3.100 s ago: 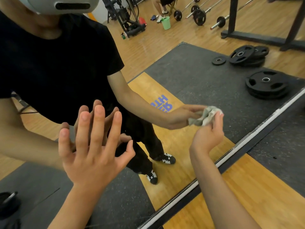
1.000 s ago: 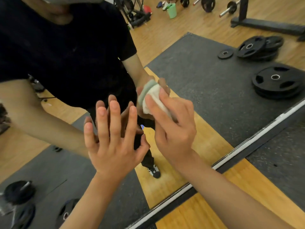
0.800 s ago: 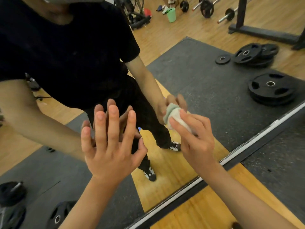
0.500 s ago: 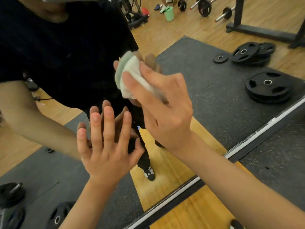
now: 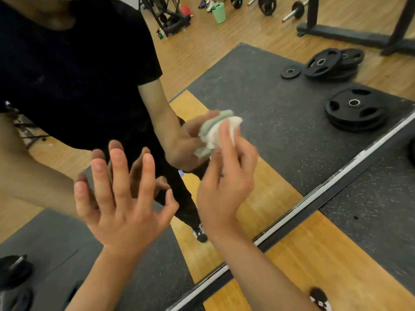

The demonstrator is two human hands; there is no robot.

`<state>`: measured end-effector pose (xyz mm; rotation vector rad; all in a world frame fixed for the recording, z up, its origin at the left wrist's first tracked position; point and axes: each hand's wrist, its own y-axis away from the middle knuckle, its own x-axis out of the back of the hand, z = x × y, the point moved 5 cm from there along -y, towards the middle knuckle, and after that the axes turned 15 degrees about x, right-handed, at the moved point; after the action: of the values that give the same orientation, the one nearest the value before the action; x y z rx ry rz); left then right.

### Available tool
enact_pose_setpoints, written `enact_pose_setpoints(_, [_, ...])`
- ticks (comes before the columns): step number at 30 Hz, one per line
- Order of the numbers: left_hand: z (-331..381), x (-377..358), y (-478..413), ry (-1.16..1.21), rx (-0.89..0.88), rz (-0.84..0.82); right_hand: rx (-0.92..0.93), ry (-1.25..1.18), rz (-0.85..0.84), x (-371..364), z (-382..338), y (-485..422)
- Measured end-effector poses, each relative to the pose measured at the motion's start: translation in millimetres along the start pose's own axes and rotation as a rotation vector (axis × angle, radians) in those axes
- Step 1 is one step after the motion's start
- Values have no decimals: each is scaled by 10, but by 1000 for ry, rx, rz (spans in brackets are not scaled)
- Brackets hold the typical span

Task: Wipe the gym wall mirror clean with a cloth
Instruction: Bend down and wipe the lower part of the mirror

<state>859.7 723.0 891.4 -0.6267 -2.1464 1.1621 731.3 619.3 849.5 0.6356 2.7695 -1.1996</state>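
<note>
The wall mirror (image 5: 258, 90) fills most of the view and reflects me in a black shirt. My right hand (image 5: 226, 180) holds a crumpled pale green and white cloth (image 5: 215, 133) against the glass near the middle, fingers curled over it. Left of it, my left hand (image 5: 121, 198) presses flat on the mirror with its fingers spread and straight. Reflections of both hands meet the real ones at the glass.
The mirror's metal bottom edge (image 5: 314, 196) runs diagonally from lower left to upper right. Below it lie wooden floor and dark rubber mat (image 5: 370, 209). In the reflection I see black weight plates (image 5: 354, 108), a green bucket (image 5: 219, 12) and a barbell rack.
My right hand has swept the cloth down and to the right from its higher spot half a second ago. My left hand stays pressed on the glass in about the same place.
</note>
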Motion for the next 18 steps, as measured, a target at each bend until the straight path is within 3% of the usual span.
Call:
enact_pose_setpoints(2, [4,7,-11,2,-12,-11,260,-45,-91,-65,-253,-72])
enact_pose_setpoints(4, [-4,12,-18,10,-13,-22,351,-21,-161,16,-13,-71])
enact_pose_setpoints(7, [6,12,-22,-5,-13,-5,27,137,-201,312,808,141])
enact_pose_setpoints(9, [14,10,-22,6,-10,-11,-336,179,0,485,1108,216])
enact_pose_setpoints(11, [8,3,-19,7,-11,-15,-535,151,154,378,981,138])
enact_pose_setpoints(14, [-3,2,-14,10,-8,-20,-314,20,167,27,237,-218])
enact_pose_setpoints(18, [14,10,-28,13,-11,-29,358,-33,-106,-66,-219,-328])
